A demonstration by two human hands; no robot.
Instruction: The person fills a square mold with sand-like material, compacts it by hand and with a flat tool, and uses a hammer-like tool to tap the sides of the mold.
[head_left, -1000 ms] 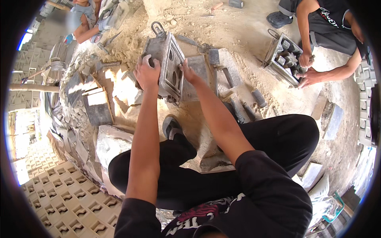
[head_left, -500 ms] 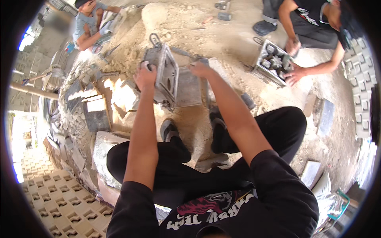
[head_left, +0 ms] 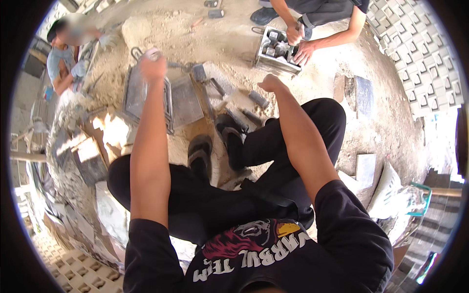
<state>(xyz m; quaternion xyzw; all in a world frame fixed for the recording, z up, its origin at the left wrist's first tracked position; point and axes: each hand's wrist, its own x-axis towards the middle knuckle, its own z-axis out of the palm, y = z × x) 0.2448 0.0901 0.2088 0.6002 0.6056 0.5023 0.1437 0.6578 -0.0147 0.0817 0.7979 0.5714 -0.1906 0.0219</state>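
Observation:
A metal mould (head_left: 128, 100) with a raised frame and a loop handle lies on the sandy ground ahead of me. My left hand (head_left: 154, 68) is over its far side, smeared by motion, so its fingers and anything in them do not show clearly. Against the mould's right side rests a flat grey metal plate (head_left: 188, 100). My right hand (head_left: 273, 84) is farther right, above the ground, its fingers curled and their inside hidden. A dark cylindrical block (head_left: 258, 99) lies just below and left of it. A dark-headed mallet (head_left: 199, 73) lies beyond the plate.
At far right a co-worker's hands (head_left: 304, 52) work over an open metal mould (head_left: 278, 62) filled with block shapes. Another person (head_left: 66, 63) crouches at far left beside a sand heap (head_left: 139, 34). Patterned blocks (head_left: 420, 53) are stacked at right. My shoes (head_left: 200, 149) are close to the plate.
The mould, tilted up on edge before, now lies flatter. My right hand has left the plate's far edge and moved right; my left hand has moved to the mould's far side. The view has shifted.

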